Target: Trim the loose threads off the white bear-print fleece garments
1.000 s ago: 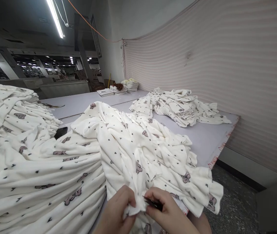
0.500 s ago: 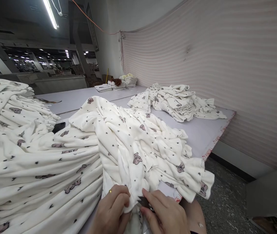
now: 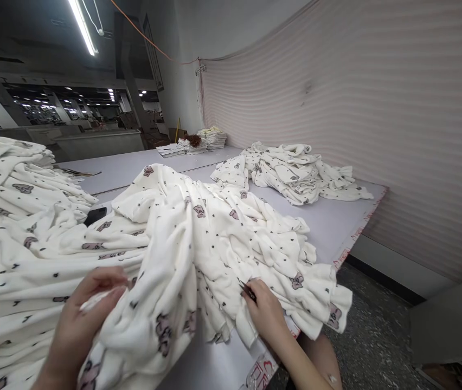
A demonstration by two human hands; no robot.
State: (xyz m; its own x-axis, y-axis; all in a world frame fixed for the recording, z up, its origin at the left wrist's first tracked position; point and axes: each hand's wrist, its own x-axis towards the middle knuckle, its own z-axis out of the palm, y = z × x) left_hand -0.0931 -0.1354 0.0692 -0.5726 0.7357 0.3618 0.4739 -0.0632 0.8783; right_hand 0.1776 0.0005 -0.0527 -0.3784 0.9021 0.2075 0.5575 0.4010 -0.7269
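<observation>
A white, soft garment (image 3: pixel 215 244) printed with brown bears and small dark marks lies bunched on the table in front of me. My left hand (image 3: pixel 92 309) is at the lower left, its fingers closed on a fold of this cloth, which hangs raised toward me. In my right hand (image 3: pixel 267 314) are small dark thread snips (image 3: pixel 248 291), their tips pointing up and left over the garment. That hand rests against the cloth near the table's right edge. Whether the blades touch fabric, I cannot tell.
A large heap of the same printed cloth (image 3: pixel 15 216) fills the left side. Another pile (image 3: pixel 283 170) lies farther back on the right. A dark phone-like object (image 3: pixel 95 216) sits between heaps. Stacked folded pieces (image 3: pixel 212 138) stand at the far end of the table (image 3: pixel 328 227).
My left hand has moved left, drawing a fold of the garment with it. The right hand with the snips has shifted slightly up and away from the left hand.
</observation>
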